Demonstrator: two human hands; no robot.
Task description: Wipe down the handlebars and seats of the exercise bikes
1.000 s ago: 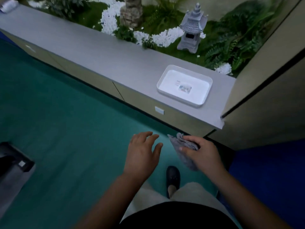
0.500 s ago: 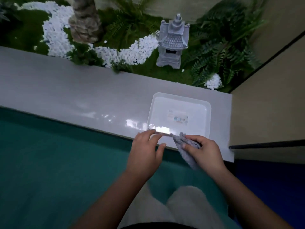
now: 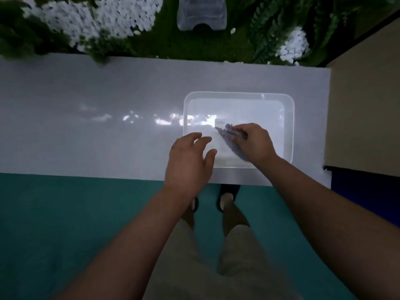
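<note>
Grey and glossy, the long ledge [image 3: 108,126] is stretching across your view, catching blurred patches of light, and the teal floor [image 3: 65,224] is running beneath it on your side. Beyond the ledge an indoor garden bed is showing white pebbles [image 3: 104,16], ferns [image 3: 270,24] and the base of a small stone lantern [image 3: 202,15], all somewhat smeared by motion. You are standing close against the ledge, with your pale shorts [image 3: 238,256] and dark shoes [image 3: 227,194] showing below your arms. A clear plastic tray [image 3: 289,118] is sitting on the ledge near its right end, with a small label on its bottom. Your right hand [image 3: 256,141] is reaching over the tray and pinching a crumpled grey cloth [image 3: 230,139] between thumb and curled fingers, with the cloth hanging low inside the tray; you cannot tell whether it is touching the bottom. Your left hand [image 3: 190,163] is hovering at the tray's near left corner, fingers loosely spread and holding nothing, just beside the cloth but apart from it. A beige wall panel [image 3: 363,118] is standing to the right of the ledge. No exercise bike is appearing anywhere in your view.
</note>
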